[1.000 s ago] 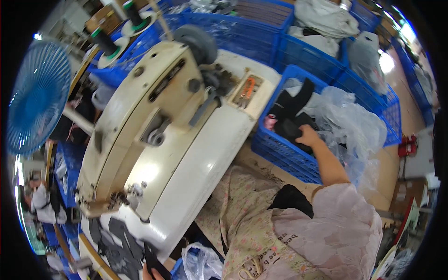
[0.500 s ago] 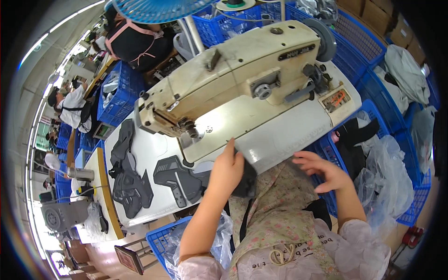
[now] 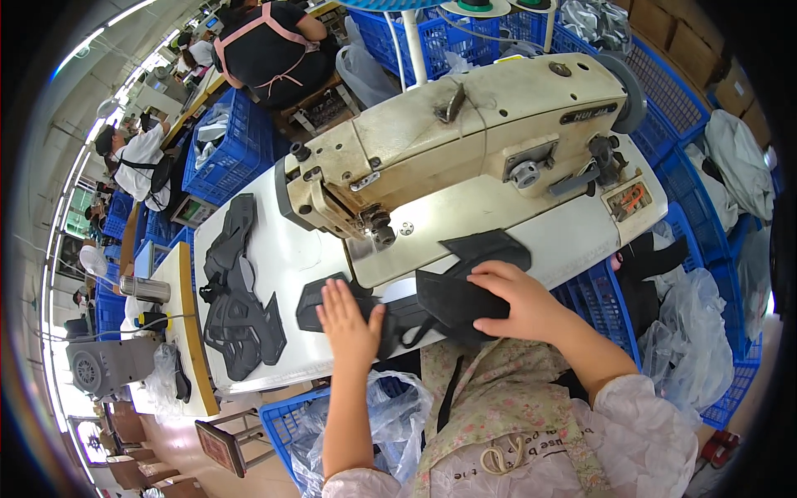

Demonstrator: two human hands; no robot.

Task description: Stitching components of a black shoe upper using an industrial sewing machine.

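My left hand (image 3: 352,325) lies palm down with its fingers stretched out, resting on a dark grey moulded piece (image 3: 310,309) at the table's front edge. In my right hand (image 3: 523,305) a black shaped fabric piece (image 3: 447,300) is gripped between thumb and fingers, with a dark strap loop hanging at its left. Another black flap (image 3: 490,249) spreads beyond the right fingers over the machine bed; I cannot tell whether it belongs to the same piece. The cream sewing machine (image 3: 465,137) stands just beyond both hands, its needle area (image 3: 380,228) lit.
A stack of dark grey moulded pieces (image 3: 241,319) lies on the white table (image 3: 286,241) at left. Blue crates surround the table; one with clear plastic bags (image 3: 365,415) sits below its front edge, and more bags (image 3: 685,324) fill the right. A person in a black top (image 3: 270,50) sits beyond.
My right hand has come left from the table's front edge and now grips the black piece. My left hand has moved left and down onto the grey piece. The view has shifted.
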